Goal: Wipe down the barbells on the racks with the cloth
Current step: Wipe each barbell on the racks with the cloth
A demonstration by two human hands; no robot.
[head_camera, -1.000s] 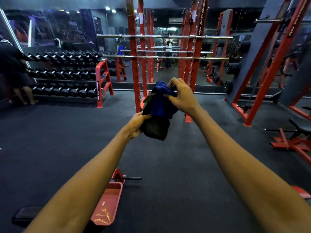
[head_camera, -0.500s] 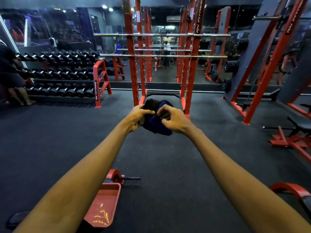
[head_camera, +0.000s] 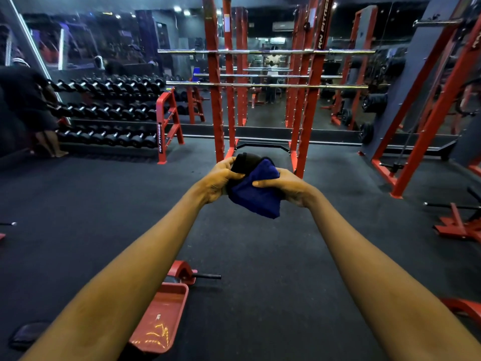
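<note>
Risks, left to right. A bystander (head_camera: 26, 100) stands left of the red rack (head_camera: 216, 100), by the dumbbell rack (head_camera: 109, 110), and could step into the path. A red metal tray (head_camera: 161, 316) sits low on the floor, well short of the rack: trip hazard if eyes stay on the bars.

Left hand (head_camera: 221, 178) fingers curl round the cloth (head_camera: 256, 196); right hand (head_camera: 285, 185) pinches its other side. The cloth is bunched between them in front of the rack, well short of both bars. My guess is that a loose wad slips on round steel.

Upper barbell (head_camera: 263, 51) and lower barbell (head_camera: 265, 85) lie across the rack, not yet wiped.

- Cloth: soft blue terry, dark reverse.
- Bars: smooth chrome cylinders.
- Rack: painted steel tube, hole rows.
- Floor (head_camera: 78, 204): matte rubber.
</note>
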